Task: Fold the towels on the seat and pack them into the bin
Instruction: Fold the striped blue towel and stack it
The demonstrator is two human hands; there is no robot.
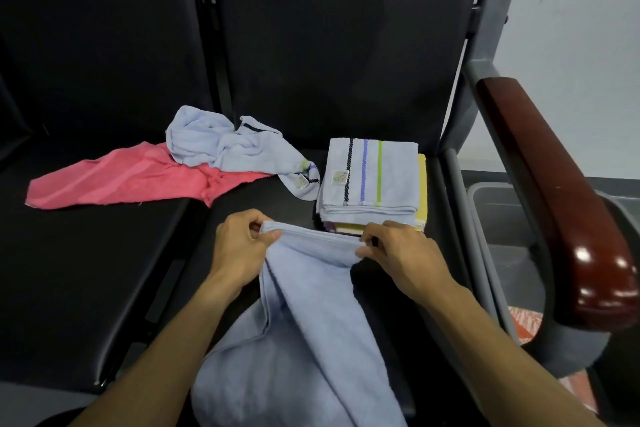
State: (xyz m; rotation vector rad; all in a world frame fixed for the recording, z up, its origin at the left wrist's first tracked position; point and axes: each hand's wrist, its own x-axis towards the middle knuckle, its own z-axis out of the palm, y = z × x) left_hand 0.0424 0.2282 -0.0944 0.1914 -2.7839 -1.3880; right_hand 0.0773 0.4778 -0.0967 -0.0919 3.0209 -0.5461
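Observation:
A pale blue towel (304,329) hangs from both my hands above the black seat (249,218). My left hand (242,246) pinches its upper left corner and my right hand (401,253) pinches the upper right corner, so the top edge is stretched between them. Behind my right hand stands a stack of folded towels (370,180), a striped pale blue one on top and a yellow one under it. A crumpled pale blue towel (225,146) lies further left, partly over a pink towel (121,177). A grey bin (498,215) sits on the floor beyond the armrest at the right.
A dark red wooden armrest (554,194) on a grey metal frame (460,184) separates the seat from the bin. The seat's black backrest (329,45) rises behind the towels. A second black seat (86,253) adjoins on the left.

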